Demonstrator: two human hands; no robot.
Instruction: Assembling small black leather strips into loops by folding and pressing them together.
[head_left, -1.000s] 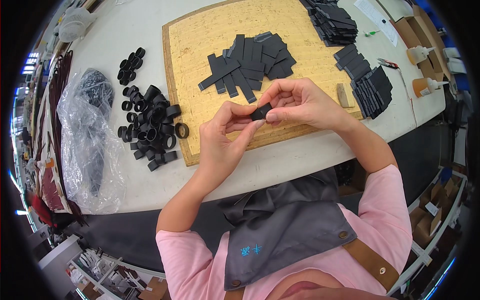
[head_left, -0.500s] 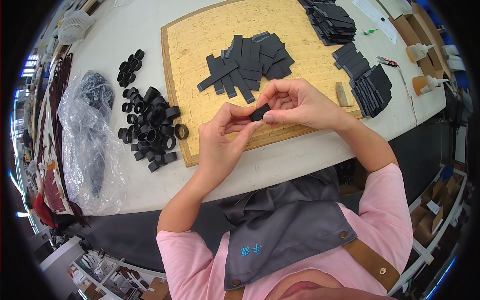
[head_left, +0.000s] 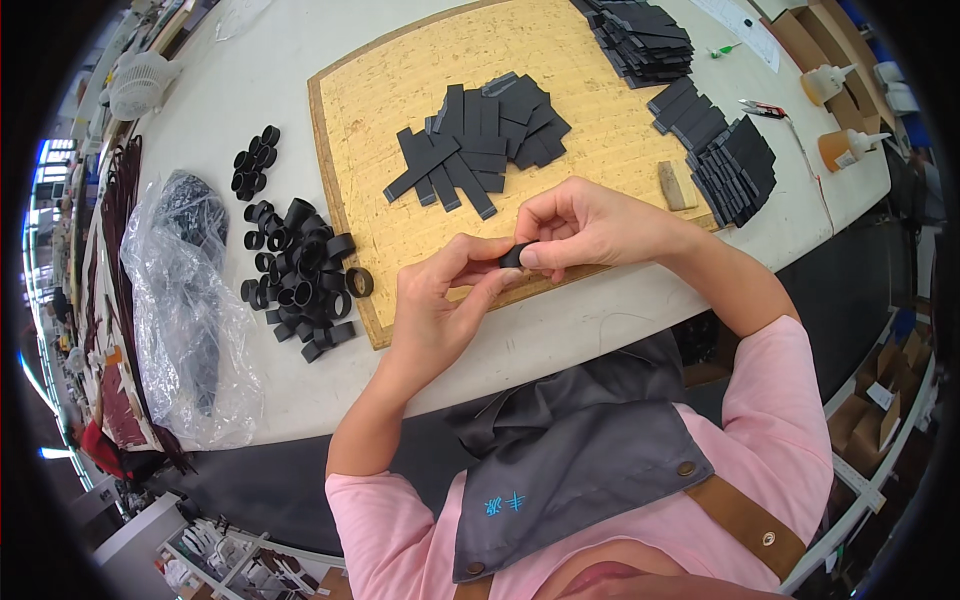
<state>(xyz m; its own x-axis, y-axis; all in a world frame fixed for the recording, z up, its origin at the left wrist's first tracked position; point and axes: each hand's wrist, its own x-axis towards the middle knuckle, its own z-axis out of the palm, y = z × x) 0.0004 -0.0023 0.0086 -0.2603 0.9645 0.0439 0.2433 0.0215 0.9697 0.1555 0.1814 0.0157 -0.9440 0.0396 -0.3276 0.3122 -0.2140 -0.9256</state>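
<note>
A small black strip, curled into a loop or ring (head_left: 514, 256), is pinched between both hands above the near edge of the yellow board (head_left: 400, 265). My left hand (head_left: 445, 292) grips its left side with thumb and forefinger. Closed on its right side are the thumb and fingertips of my right hand (head_left: 575, 228). The fingers cover much of the piece, so its exact shape is partly hidden. Beyond the hands, flat black strips (head_left: 480, 140) lie in a loose, overlapping pile on the board. Left of the board sits a heap of finished-looking black rings (head_left: 305, 265).
A smaller ring cluster (head_left: 255, 160) and a clear plastic bag (head_left: 190, 310) lie at left. Stacked black strips (head_left: 735, 170), a small block (head_left: 676, 186), a red cutter (head_left: 763, 109) and glue bottles (head_left: 845, 150) are at right. Cardboard boxes (head_left: 825, 50) stand beyond.
The view has shifted slightly. Both hands still hold the black piece; it has turned and shows less between the fingers, with the right fingers now closer over it.
</note>
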